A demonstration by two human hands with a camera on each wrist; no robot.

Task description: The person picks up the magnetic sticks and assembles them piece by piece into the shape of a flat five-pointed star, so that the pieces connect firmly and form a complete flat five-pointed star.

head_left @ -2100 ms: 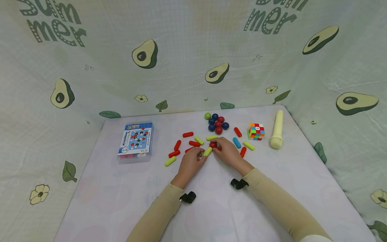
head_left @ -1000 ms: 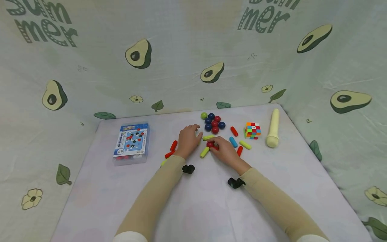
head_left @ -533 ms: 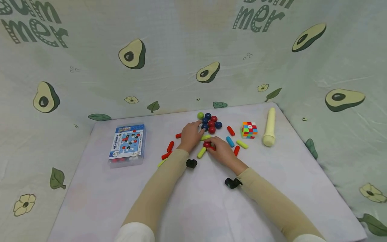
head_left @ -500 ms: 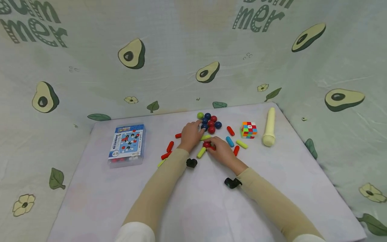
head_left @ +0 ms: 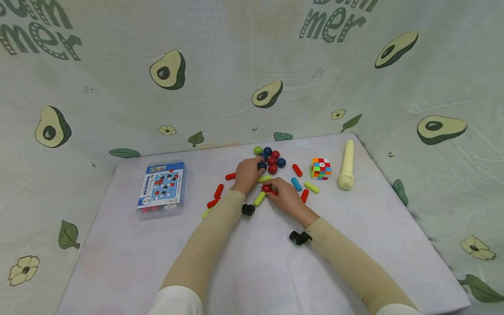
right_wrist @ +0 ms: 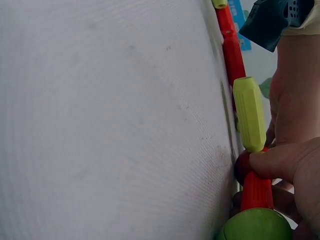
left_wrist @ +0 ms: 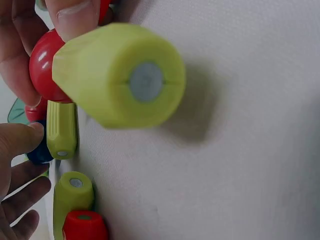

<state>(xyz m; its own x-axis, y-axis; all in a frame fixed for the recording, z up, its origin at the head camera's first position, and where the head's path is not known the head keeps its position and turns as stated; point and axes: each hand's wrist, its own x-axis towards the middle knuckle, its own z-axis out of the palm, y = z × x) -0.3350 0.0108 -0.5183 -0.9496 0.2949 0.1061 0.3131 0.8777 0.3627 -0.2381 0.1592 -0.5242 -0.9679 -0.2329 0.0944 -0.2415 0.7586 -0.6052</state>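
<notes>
My left hand pinches a dark blue ball between thumb and fingers at the near edge of the ball cluster. My right hand grips a joined piece by its red ball and short red rod. From that ball a yellow-green rod sticks out toward the person, with a grey disc on its free end. In the right wrist view, a green ball sits at the red rod's other end. Another yellow-green rod lies between the hands.
Red, blue and green balls cluster at the back. Loose rods lie left and right, among them a blue rod. A puzzle cube and a cream-coloured stick stand or lie at right; a clear boxed model set lies at left.
My left hand has let go of the yellow-green rod and moved up to the balls, where it has taken hold of a dark blue one. The right hand keeps its grip.
</notes>
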